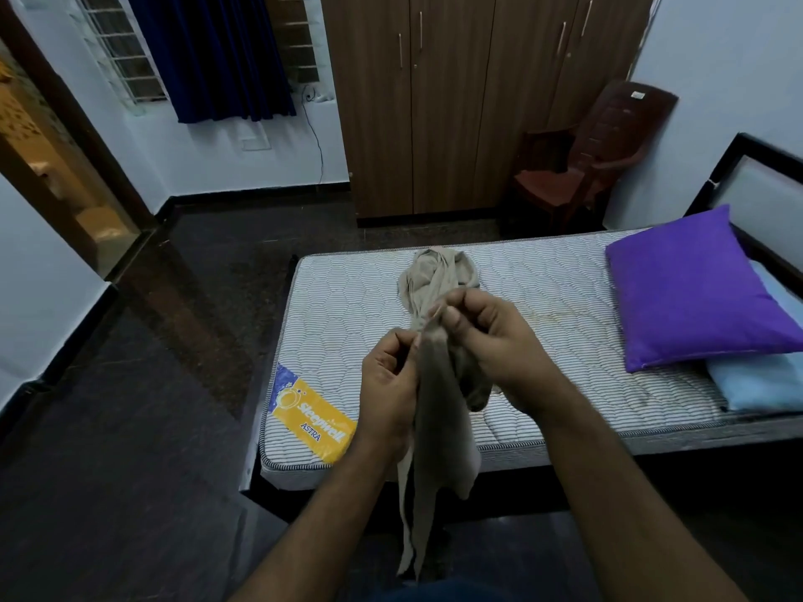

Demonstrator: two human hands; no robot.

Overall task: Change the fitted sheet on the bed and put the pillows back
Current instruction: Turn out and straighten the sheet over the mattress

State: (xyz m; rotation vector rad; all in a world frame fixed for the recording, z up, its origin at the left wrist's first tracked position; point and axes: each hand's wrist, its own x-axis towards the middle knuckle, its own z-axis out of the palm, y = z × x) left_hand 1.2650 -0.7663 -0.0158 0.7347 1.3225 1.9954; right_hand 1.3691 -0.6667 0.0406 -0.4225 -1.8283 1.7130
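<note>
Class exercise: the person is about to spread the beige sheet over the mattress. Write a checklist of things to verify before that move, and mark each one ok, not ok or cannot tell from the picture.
1. Both hands have the sheet: ok. The left hand and right hand each pinch an edge of the beige sheet.
2. Sheet opened out: not ok. It hangs bunched, with its far part heaped on the mattress.
3. Old sheet removed: ok. The quilted mattress top is bare.
4. Mattress free of pillows: not ok. The purple pillow lies on a pale blue pillow at the headboard end.
5. Elastic corner found: cannot tell.
</note>
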